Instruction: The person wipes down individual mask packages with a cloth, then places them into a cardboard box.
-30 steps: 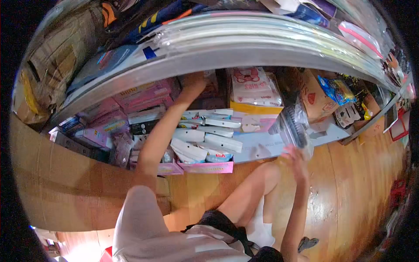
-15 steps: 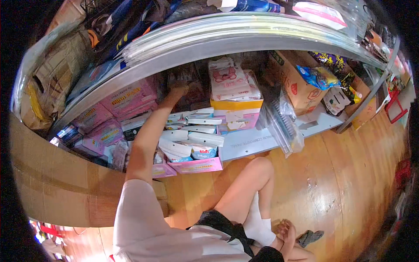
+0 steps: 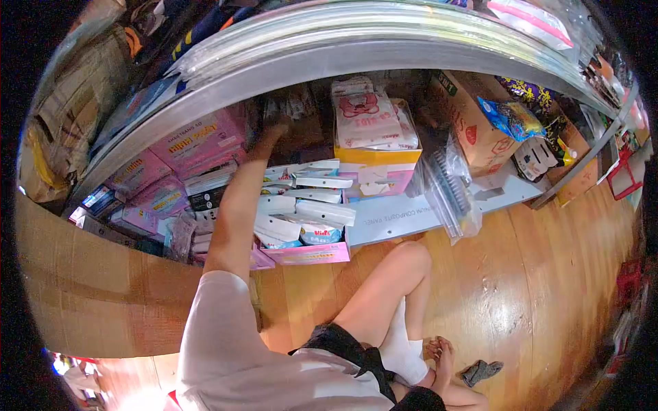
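Left hand (image 3: 276, 131) is reaching beneath the metal shelf (image 3: 343, 63), grip unclear, needing overhead clearance. Right hand (image 3: 443, 352) is resting loosely open.

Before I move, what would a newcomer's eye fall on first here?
Likely the left arm first, stretched over the lower shelf, its hand in shadow. Next, the white pouches crowding an open pink box at the front edge, then, to their right, a yellow-rimmed box topped with white packets bearing a red cartoon print.
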`<act>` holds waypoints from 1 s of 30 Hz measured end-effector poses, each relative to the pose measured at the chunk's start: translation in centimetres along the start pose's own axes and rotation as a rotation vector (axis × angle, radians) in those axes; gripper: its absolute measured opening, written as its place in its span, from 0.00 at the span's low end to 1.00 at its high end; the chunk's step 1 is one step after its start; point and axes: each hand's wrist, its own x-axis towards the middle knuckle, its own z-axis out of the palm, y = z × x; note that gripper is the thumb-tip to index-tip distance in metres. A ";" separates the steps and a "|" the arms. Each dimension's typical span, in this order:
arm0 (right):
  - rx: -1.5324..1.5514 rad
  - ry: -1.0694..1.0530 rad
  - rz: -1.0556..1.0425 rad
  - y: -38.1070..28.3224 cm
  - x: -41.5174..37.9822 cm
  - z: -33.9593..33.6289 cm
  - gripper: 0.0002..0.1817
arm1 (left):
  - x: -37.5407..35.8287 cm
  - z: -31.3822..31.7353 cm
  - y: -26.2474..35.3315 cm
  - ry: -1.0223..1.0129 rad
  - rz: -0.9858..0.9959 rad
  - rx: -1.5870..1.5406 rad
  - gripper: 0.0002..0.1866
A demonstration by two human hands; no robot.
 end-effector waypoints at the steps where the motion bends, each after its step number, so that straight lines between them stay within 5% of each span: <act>1: 0.008 0.010 -0.005 0.1 0.1 0.1 0.15 | 0.1 0.1 0.1 0.020 0.004 0.003 0.36; 15: -0.024 0.013 -0.035 0.0 0.1 0.4 0.14 | 2.4 -1.0 3.5 0.178 0.044 0.096 0.12; 18: -0.060 0.008 -0.075 0.5 0.9 0.1 0.14 | 5.5 -2.0 3.7 0.206 0.046 0.173 0.14; 22: -0.016 -0.010 -0.100 1.0 1.0 0.2 0.13 | 5.1 -7.4 6.1 0.656 0.195 -0.099 0.24; 25: -0.125 -0.032 -0.224 4.2 3.8 -1.4 0.13 | 0.5 -12.9 8.4 0.664 0.419 -0.052 0.32; 30: -0.075 -0.032 -0.198 3.2 2.2 -0.4 0.13 | -1.4 -17.7 8.6 0.543 0.427 0.023 0.41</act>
